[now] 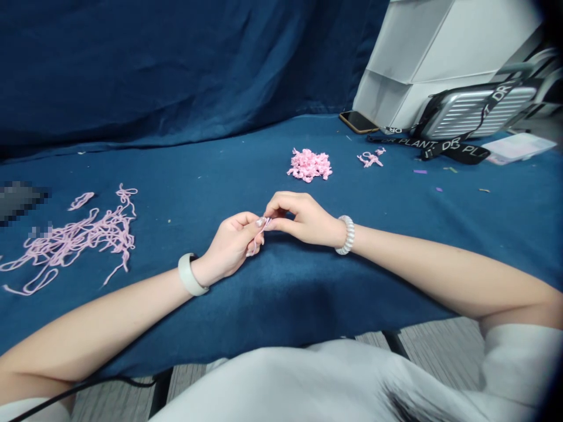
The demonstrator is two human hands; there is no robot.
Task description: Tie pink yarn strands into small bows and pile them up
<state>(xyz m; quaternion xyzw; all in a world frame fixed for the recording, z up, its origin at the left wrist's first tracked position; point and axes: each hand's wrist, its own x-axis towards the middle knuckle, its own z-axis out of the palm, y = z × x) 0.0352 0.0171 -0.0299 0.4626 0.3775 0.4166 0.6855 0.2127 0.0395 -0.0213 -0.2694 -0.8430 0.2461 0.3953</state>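
Observation:
My left hand (237, 240), with a pale bangle at the wrist, pinches a short piece of pink yarn (256, 241) whose end hangs down over the fingers. Thumb and index finger of my right hand (303, 218) close on the same yarn, fingertips touching those of the left. A coiled band circles the right wrist. Both hands are over the front middle of the blue-covered table. Fingers partly hide the yarn, so any knot or loop there cannot be made out. Beyond them sits a pile of small knotted pink yarn pieces (309, 165).
Loose pink yarn strands (88, 237) lie tangled at left, near a dark pixelated object (20, 201). Small yarn scraps (370, 159) rest right of the pile. Farther back are a phone (358, 122), a silver case (479, 114) with a black strap, a flat clear box (519, 147) and white boxes (409, 53).

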